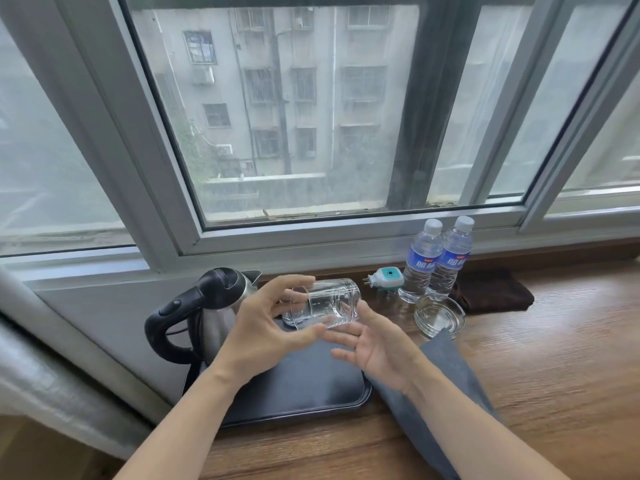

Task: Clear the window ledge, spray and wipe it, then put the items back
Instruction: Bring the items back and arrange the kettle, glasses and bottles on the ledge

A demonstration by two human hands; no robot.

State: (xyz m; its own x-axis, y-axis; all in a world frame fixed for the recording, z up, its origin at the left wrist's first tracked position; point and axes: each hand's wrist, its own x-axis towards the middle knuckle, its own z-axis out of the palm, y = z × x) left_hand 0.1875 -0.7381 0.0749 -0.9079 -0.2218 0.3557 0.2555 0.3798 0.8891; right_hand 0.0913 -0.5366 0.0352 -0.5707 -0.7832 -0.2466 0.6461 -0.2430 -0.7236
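Note:
A clear drinking glass (329,301) is tipped on its side in the air above the black tray (304,393). My left hand (266,327) grips it at its open end, fingers curled over the rim and thumb underneath. My right hand (374,348) is palm up just below and right of the glass, fingers relaxed, its fingertips near the glass base. A steel kettle (214,306) with a black handle stands at the tray's back left. The wooden window ledge (536,375) stretches to the right.
Two water bottles (436,261) stand against the window frame, with a green-and-white plug-in device (386,278) to their left and a glass ashtray (440,315) in front. A dark brown cloth (495,292) lies behind, and a grey cloth (446,368) lies under my right forearm.

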